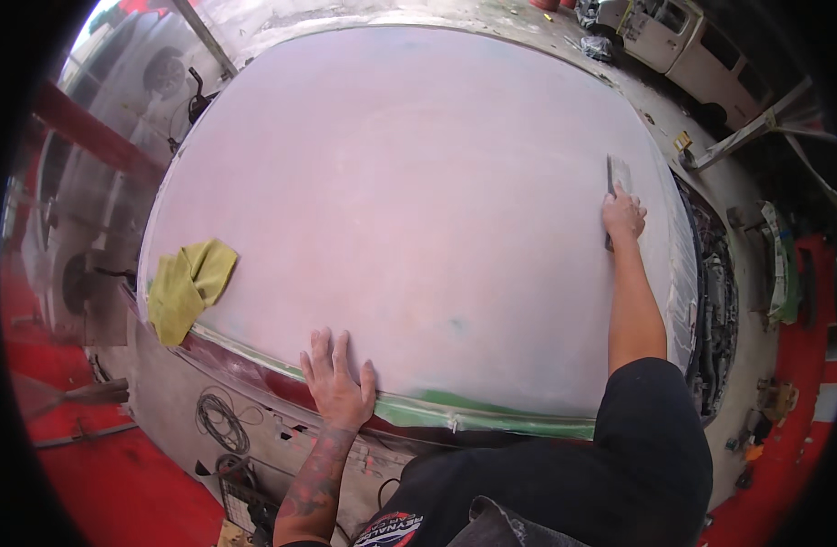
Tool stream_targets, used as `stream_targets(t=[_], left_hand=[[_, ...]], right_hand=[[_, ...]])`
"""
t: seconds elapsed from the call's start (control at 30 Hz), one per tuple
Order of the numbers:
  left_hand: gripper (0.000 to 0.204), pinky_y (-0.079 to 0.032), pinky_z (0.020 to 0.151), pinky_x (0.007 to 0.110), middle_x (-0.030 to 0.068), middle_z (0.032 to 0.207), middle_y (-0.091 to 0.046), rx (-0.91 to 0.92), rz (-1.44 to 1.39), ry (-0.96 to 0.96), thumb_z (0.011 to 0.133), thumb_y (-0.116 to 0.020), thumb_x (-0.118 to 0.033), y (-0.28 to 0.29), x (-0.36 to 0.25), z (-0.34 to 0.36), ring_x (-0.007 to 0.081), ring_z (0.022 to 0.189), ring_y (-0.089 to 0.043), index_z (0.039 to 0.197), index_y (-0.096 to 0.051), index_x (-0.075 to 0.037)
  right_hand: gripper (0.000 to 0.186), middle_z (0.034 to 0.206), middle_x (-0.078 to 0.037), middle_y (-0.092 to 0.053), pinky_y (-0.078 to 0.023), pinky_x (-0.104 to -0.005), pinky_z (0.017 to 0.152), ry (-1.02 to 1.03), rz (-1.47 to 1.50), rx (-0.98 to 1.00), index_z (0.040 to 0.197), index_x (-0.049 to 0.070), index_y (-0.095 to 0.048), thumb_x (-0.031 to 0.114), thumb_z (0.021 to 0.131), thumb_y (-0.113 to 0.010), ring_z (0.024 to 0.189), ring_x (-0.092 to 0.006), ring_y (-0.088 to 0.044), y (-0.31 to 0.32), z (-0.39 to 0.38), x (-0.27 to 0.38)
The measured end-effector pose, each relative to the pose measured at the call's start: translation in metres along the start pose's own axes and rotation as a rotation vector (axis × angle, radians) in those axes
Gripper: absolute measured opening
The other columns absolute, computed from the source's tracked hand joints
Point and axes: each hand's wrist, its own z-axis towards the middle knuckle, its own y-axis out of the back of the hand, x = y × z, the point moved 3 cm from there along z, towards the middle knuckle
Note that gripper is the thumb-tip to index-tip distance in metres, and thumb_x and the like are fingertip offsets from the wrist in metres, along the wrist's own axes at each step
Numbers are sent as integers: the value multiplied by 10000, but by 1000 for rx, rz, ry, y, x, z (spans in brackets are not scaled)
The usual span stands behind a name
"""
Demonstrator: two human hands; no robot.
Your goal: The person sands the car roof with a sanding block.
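Observation:
A wide car roof, coated in dusty pale pinkish-white, stretches out before me. Near its right side my right hand grips a long, narrow sanding block that lies against the surface, its far end showing beyond my fingers. My left hand rests flat at the near edge of the roof, palm down with the fingers spread. Green and dark red paint shows along that near edge. A crumpled yellow-green cloth lies over the roof's near left corner.
Clear plastic sheeting covers the roof's right border, beside an open engine bay. A coiled cable lies on the concrete floor at lower left. A white vehicle stands at far right, near a metal stand.

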Motion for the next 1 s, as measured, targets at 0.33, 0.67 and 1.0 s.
stream_targets(t=[0.33,0.67,1.0], left_hand=[[558,-211,1183,603,216,1514,-430,-21,-41,0,885,-618,-244,-2,6,-6,402,1445,-364,1404,-532,-58],[583,-206,1175,625,215,1515,-410,0,-15,13,870,-651,-246,-2,5,-5,413,1452,-342,1407,-512,-68],[587,-215,1167,630,217,1509,-414,-11,-29,2,865,-664,-266,-3,4,-4,414,1449,-348,1406,-519,-88]], right_hand=[[437,1426,-149,-501,-389,-486,1054,962,260,86,1393,303,-596,290,956,-582,1270,-341,-466,17,-194,338],[529,1389,-140,-575,-454,-534,1033,-20,43,-29,1516,352,-446,421,995,-502,1270,-423,-516,0,10,-39],[461,1288,-157,-608,-464,-468,947,630,89,-184,1412,256,-581,211,963,-491,1176,-342,-537,10,-117,274]])
